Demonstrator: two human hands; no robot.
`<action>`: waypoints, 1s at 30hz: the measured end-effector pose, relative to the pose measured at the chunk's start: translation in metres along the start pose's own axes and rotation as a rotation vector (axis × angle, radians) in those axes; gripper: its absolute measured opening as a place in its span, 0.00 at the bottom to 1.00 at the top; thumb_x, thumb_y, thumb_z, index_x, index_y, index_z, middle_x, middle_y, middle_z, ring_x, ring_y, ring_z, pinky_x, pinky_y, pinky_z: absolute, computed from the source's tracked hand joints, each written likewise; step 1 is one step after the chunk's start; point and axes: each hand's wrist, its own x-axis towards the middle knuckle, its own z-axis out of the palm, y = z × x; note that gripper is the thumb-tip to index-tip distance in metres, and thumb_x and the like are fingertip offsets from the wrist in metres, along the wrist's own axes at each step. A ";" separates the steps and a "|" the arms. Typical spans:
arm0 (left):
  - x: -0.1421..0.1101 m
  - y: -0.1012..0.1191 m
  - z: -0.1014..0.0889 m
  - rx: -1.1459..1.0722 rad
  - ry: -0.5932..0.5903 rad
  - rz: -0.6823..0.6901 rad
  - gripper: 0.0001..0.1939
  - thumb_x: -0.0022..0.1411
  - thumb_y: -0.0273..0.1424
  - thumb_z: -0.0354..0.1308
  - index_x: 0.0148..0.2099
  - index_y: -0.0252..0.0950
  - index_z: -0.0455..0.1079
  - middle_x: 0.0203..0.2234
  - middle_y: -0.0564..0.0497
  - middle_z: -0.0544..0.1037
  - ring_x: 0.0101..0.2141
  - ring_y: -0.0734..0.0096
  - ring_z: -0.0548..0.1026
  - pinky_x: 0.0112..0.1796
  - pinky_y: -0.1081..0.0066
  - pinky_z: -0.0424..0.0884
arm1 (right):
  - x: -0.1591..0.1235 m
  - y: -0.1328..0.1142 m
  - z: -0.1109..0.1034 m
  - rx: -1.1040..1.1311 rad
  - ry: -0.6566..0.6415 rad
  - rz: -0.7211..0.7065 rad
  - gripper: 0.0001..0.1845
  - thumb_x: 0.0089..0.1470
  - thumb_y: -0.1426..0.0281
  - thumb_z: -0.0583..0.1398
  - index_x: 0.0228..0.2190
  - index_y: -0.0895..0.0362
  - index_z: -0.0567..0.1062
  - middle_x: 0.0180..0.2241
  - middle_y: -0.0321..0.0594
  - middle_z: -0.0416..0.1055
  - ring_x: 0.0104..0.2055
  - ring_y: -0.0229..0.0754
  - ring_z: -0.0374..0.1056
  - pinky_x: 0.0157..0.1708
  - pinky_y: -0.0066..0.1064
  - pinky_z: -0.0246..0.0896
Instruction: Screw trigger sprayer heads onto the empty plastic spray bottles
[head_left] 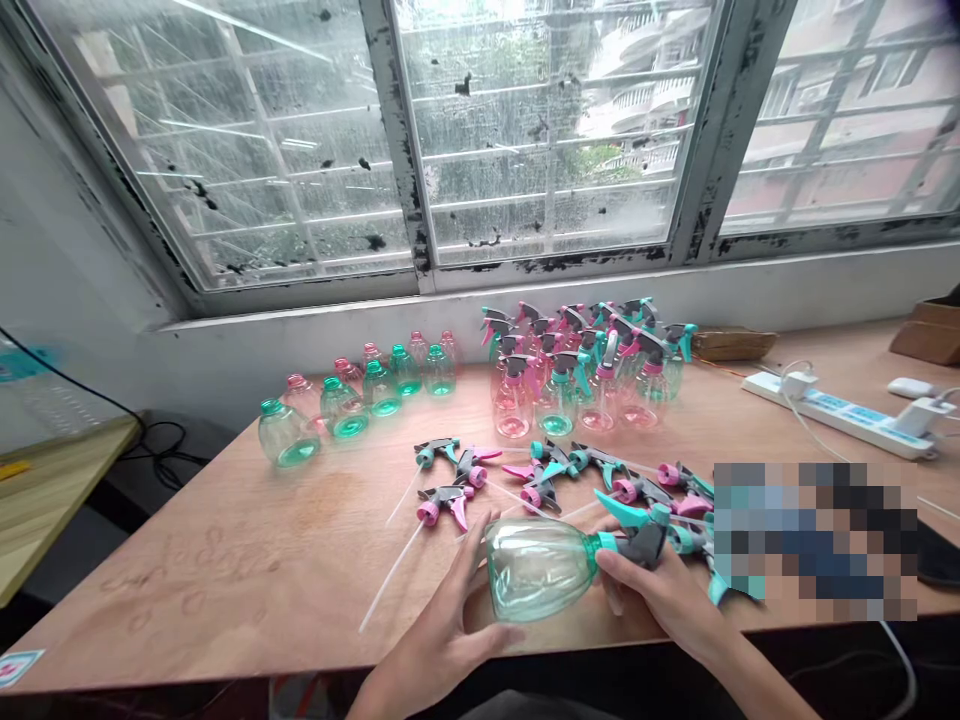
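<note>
A clear teal spray bottle (536,565) lies on its side at the near edge of the wooden table (247,560). My left hand (442,635) cups its base, fingers curled around it. My right hand (660,590) grips the bottle's neck where a teal and grey trigger head (637,525) sits. Several loose pink and teal trigger heads (540,480) with white dip tubes lie just beyond the bottle.
Capless teal and pink bottles (352,400) stand at the back left. Several assembled spray bottles (585,370) cluster at the back centre by the window wall. A white power strip (847,412) with plugs lies at the right. A pixelated patch covers the near right.
</note>
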 end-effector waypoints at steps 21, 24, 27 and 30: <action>-0.003 0.008 0.001 0.036 0.013 -0.043 0.54 0.62 0.28 0.66 0.77 0.48 0.33 0.74 0.50 0.51 0.71 0.55 0.55 0.70 0.59 0.51 | -0.001 0.007 -0.005 0.060 0.000 0.030 0.23 0.58 0.53 0.68 0.22 0.56 0.74 0.14 0.32 0.70 0.17 0.37 0.66 0.22 0.29 0.62; -0.003 0.004 0.001 0.067 0.012 -0.017 0.55 0.64 0.27 0.64 0.77 0.50 0.29 0.75 0.50 0.48 0.72 0.54 0.49 0.70 0.58 0.50 | -0.002 0.005 -0.003 0.097 0.031 0.028 0.19 0.57 0.55 0.69 0.27 0.56 0.75 0.14 0.31 0.71 0.16 0.36 0.65 0.22 0.28 0.61; -0.003 0.003 0.002 0.062 0.000 0.002 0.53 0.67 0.26 0.59 0.76 0.51 0.23 0.76 0.50 0.42 0.74 0.55 0.42 0.68 0.58 0.55 | -0.003 0.001 -0.001 0.104 0.035 0.035 0.19 0.56 0.55 0.69 0.26 0.56 0.75 0.15 0.32 0.72 0.17 0.36 0.65 0.23 0.29 0.61; -0.004 0.005 0.002 0.052 -0.001 0.006 0.56 0.66 0.26 0.61 0.75 0.52 0.21 0.76 0.51 0.38 0.74 0.55 0.43 0.68 0.60 0.56 | -0.003 -0.001 -0.001 0.088 0.029 0.032 0.20 0.56 0.54 0.70 0.25 0.56 0.75 0.15 0.32 0.71 0.18 0.37 0.65 0.23 0.30 0.61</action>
